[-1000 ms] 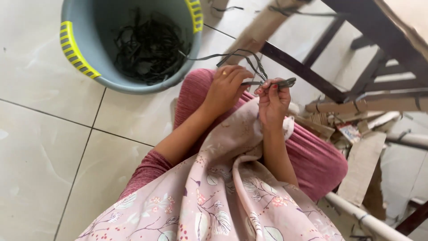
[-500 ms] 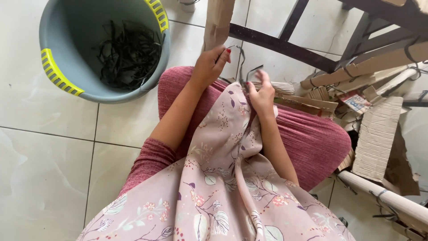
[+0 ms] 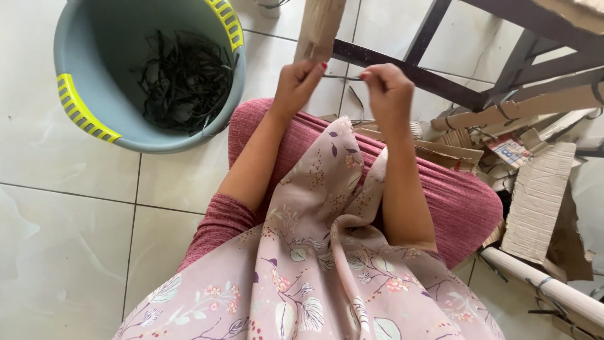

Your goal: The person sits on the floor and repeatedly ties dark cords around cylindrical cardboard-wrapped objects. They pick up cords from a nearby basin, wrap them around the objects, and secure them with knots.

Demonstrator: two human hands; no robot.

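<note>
My left hand [image 3: 297, 83] and my right hand [image 3: 388, 88] are raised above my lap, a short way apart. Both pinch the ends of one thin dark strip [image 3: 343, 77] stretched level between them. A second dark strip [image 3: 356, 101] hangs down just below it. My left hand sits right under a tan wooden post [image 3: 319, 28]. To the left on the floor stands a grey tub [image 3: 94, 126] with yellow handles, holding a tangle of several dark strips [image 3: 182, 79].
Dark wooden frame bars [image 3: 434, 79] cross behind my hands. Torn cardboard pieces [image 3: 538, 195] are piled at the right, with a pale pole [image 3: 553, 289] below them. Pale floor tiles [image 3: 56, 239] fill the left side. My pink trousers and floral cloth cover the lower middle.
Both hands have lifted off my lap and drawn apart, pulling the dark strip taut between them. The view has tilted so the tub sits closer at the left.
</note>
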